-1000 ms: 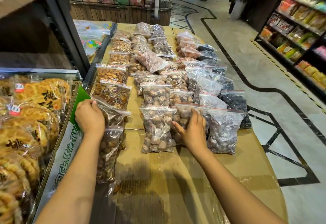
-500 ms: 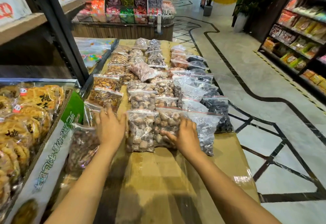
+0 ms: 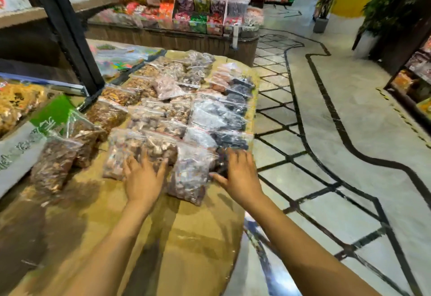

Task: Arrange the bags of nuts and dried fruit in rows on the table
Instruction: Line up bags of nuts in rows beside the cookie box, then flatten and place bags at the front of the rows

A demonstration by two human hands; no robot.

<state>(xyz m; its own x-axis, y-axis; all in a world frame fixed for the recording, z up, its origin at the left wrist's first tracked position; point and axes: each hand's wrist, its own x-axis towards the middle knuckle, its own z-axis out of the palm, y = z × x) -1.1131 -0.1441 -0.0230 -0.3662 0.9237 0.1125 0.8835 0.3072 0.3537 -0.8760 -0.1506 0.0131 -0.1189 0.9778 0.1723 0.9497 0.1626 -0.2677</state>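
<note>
Both forearms are extended toward 12 o'clock — the left hand [image 3: 142,180], fingers spread wide, is pressed on a bag of nuts [image 3: 155,150]; the right hand [image 3: 240,174], half open, is laid on a dark-fruit bag [image 3: 221,161].

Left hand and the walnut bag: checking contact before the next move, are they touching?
Touching. The head view shows the left hand pressed flat on the near edge of the walnut bag.

- This was a shop selling snacks and dried goods.
- Clear bags of nuts and dried fruit [image 3: 163,118] covered a table [image 3: 191,244] at centre.
- A candy display [image 3: 198,8] stood at upper centre.
- Stocked shelves [image 3: 417,78] lined the right edge beside a tiled aisle floor [image 3: 338,132].
</note>
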